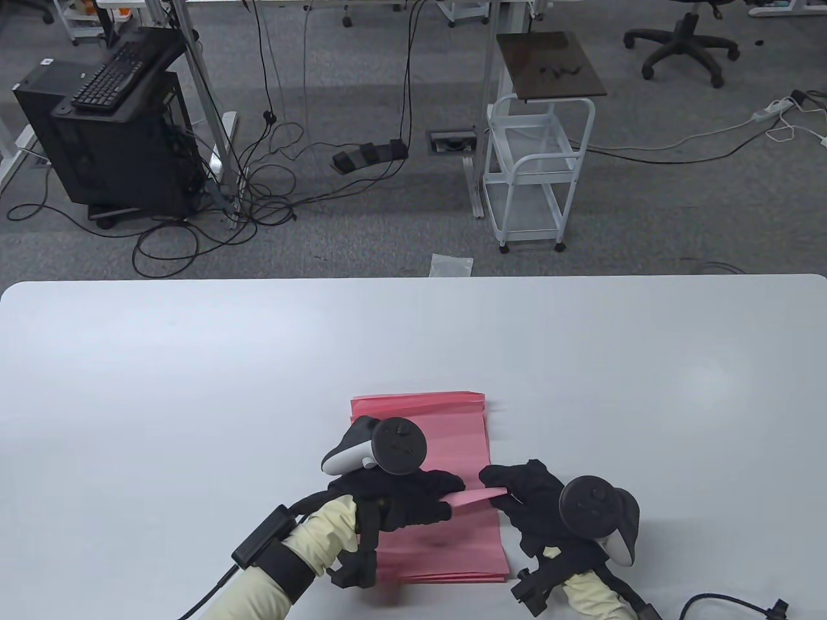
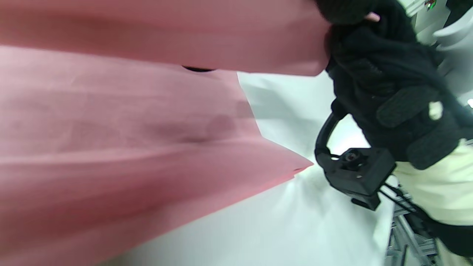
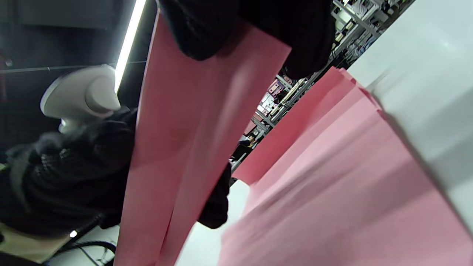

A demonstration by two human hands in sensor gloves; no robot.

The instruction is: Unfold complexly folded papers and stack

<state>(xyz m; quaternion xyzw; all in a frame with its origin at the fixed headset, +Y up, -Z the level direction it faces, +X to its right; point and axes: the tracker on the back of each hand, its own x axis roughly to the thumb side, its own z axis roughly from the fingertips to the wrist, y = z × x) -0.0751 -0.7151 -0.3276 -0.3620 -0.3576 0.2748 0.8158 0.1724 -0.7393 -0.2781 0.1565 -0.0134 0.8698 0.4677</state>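
Note:
A stack of pink paper sheets (image 1: pixel 446 439) lies flat near the table's front middle, its far ends fanned. A narrow folded pink paper strip (image 1: pixel 475 497) is held above the stack between both hands. My left hand (image 1: pixel 423 497) grips its left end, my right hand (image 1: pixel 507 491) pinches its right end. In the right wrist view the strip (image 3: pixel 192 147) hangs from my fingers (image 3: pixel 207 33), with the stack (image 3: pixel 332 192) behind it. In the left wrist view the strip (image 2: pixel 166 33) crosses the top, above the stack (image 2: pixel 129 147).
The white table (image 1: pixel 194 387) spreads wide to the left, right and far side of the stack. A black cable (image 1: pixel 730 604) lies at the front right corner. Beyond the far edge are a white cart (image 1: pixel 536 174), a computer tower and floor cables.

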